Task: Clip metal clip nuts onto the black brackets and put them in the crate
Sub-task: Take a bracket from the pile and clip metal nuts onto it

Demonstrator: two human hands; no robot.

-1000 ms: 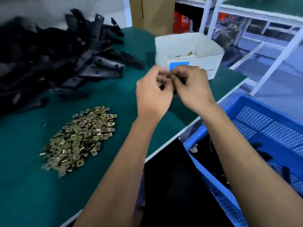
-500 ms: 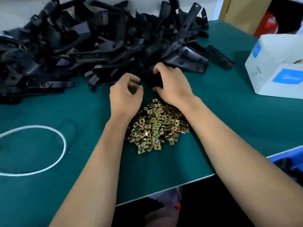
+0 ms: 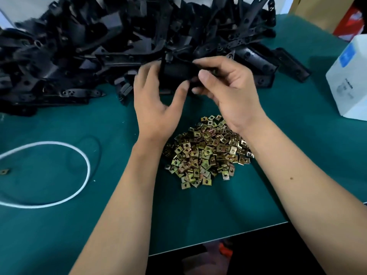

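Both hands hold one black bracket just in front of a big heap of black brackets at the back of the green table. My left hand grips its left end, thumb underneath. My right hand pinches its right end between thumb and fingers. A pile of brass-coloured metal clip nuts lies on the mat below my wrists. The crate is out of view.
A white cord loop lies at the left, with one stray clip nut beside it. A white cardboard box stands at the right edge. The table's front edge runs across the lower right.
My view swung from the box and blue crate at the right back to the bracket heap. Both hands reached the heap and now lift one bracket between them.
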